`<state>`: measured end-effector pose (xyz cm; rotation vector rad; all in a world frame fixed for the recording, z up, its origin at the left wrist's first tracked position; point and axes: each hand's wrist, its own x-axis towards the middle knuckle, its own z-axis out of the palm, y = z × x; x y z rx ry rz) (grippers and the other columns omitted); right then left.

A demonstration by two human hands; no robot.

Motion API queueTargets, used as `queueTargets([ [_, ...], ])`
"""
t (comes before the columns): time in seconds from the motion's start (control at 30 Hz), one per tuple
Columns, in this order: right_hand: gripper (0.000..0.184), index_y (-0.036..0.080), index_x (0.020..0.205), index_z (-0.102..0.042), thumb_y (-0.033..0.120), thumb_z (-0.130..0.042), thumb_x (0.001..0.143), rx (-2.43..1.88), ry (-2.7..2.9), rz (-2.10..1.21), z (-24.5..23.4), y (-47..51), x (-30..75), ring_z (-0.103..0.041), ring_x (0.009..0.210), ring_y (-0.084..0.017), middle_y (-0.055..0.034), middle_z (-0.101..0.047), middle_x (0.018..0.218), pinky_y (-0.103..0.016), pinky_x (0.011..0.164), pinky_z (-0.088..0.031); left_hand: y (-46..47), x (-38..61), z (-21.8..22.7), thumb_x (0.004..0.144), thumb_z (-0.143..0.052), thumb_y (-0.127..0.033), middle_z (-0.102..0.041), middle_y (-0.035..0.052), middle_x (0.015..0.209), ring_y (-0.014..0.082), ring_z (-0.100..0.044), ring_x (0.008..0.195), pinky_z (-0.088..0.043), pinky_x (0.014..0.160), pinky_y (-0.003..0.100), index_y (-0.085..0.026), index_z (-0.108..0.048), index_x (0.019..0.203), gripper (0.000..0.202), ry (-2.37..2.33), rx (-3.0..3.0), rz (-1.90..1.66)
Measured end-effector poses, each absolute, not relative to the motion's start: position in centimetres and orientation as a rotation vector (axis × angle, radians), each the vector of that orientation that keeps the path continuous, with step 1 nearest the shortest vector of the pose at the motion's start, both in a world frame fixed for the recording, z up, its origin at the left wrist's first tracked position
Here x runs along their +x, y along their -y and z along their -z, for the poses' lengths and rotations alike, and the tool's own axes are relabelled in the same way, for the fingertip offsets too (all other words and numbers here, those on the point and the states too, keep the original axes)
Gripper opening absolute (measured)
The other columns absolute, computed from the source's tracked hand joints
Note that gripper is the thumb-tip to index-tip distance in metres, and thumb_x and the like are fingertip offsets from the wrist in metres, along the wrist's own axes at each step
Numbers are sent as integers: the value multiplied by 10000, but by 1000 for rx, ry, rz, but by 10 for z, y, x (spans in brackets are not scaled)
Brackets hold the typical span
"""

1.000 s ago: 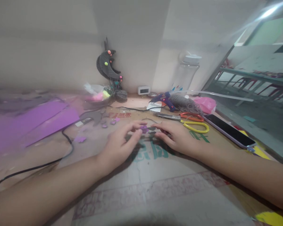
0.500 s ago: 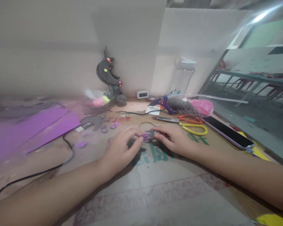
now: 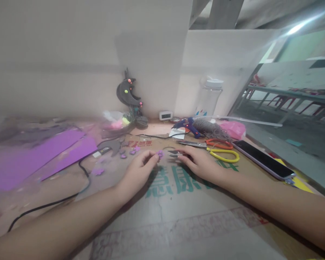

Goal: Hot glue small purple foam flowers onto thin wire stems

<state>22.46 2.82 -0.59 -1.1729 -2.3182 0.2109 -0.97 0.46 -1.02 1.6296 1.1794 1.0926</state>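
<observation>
Near the frame's centre, a small purple petalled piece (image 3: 159, 154) is pinched by the left hand (image 3: 139, 171) at one edge, apparently so its right side is left exposed toward the dark two-pointed tool (image 3: 173, 154) gripped by the right hand (image 3: 199, 162).

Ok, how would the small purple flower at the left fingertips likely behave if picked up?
The purple flower, held by the left hand, is probably very light, given how small it is. Its petals look thin, so they may bend if squeezed. Its uneven outline should discourage rolling.
</observation>
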Motion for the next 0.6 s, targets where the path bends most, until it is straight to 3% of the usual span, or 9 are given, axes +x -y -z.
queueTargets([
  [0.13,352,154,1275,-591,250,-506,947,-1145,2271,-159,8,-33,230,-607,1115,-272,-166,-626,1211,-447,953,-497,-6,-8,8,873,-550,-423,-568,-14,729,157,-552,742,-415,711,261,-187,-556,740,271,-1169,1596,-1114],
  [0.27,324,177,1237,-613,311,-492,967,-922,2332,-280,0,-18,228,-574,1210,-247,-144,-627,1271,-440,1057,-437,-4,-7,5,866,-552,-427,-580,-20,698,161,-595,734,-433,710,260,-194,-534,749,261,-1145,1499,-1171],
  [0.37,530,136,1410,-489,398,-529,951,-825,2587,-542,-11,-5,218,-376,1414,-279,-179,-418,1517,-469,1157,-307,-6,-7,5,841,-571,-417,-563,-21,680,152,-563,701,-426,695,256,-191,-533,719,260,-1100,1513,-1190],
  [0.43,625,120,1421,-484,469,-581,912,-782,2664,-737,-16,-1,211,-277,1460,-299,-192,-345,1555,-487,1191,-211,-8,-7,6,818,-589,-408,-546,-21,671,147,-533,693,-417,699,254,-186,-538,682,265,-1104,1569,-1200],
  [0.5,562,127,1262,-628,562,-514,925,-624,2609,-1079,-18,-3,209,-416,1386,-276,-184,-543,1416,-463,1168,-266,-10,-7,7,810,-593,-419,-542,-20,673,147,-523,687,-412,694,254,-186,-543,679,273,-1126,1575,-1208],
  [0.53,588,121,1119,-693,617,-434,940,-530,2521,-1309,-17,-5,209,-545,1270,-265,-180,-667,1248,-452,1110,-359,-10,-7,7,809,-596,-432,-544,-20,677,147,-522,684,-412,689,254,-186,-546,686,280,-1136,1561,-1205],
  [0.6,690,113,855,-706,681,-323,942,-503,2201,-1530,-14,-9,212,-686,990,-246,-157,-745,927,-437,952,-489,-9,-6,7,803,-604,-463,-549,-17,685,149,-522,681,-415,678,255,-187,-548,701,300,-1148,1532,-1197],
])
